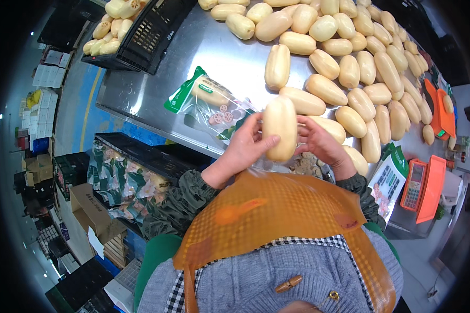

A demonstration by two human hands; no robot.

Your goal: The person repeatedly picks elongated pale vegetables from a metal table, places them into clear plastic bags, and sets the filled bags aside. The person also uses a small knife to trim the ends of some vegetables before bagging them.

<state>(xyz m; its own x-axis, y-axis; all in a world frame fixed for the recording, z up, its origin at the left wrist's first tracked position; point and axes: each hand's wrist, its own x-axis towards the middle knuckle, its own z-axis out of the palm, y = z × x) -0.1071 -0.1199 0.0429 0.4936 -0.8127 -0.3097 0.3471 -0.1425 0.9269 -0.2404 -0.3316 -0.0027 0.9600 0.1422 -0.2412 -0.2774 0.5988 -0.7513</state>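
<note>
A peeled lotus root section (280, 129) is upright between my hands, above the near edge of the steel table (141, 92). My left hand (246, 143) grips its left side, thumb across the front. At its right side my right hand (321, 141) has its fingers bent and spread near the root; whether they touch it is unclear. Just left of my left hand lies a clear and green printed plastic bag (192, 113) with a lotus root section (211, 92) inside. Many loose lotus root sections (323, 64) cover the table's far and right parts.
A black plastic crate (141, 39) with lotus roots stands at the table's upper left. Below the table's left edge, another crate (129, 156) holds filled bags. To the right are a stack of printed bags (389, 180), an orange scale (431, 189) and an orange tray (440, 111).
</note>
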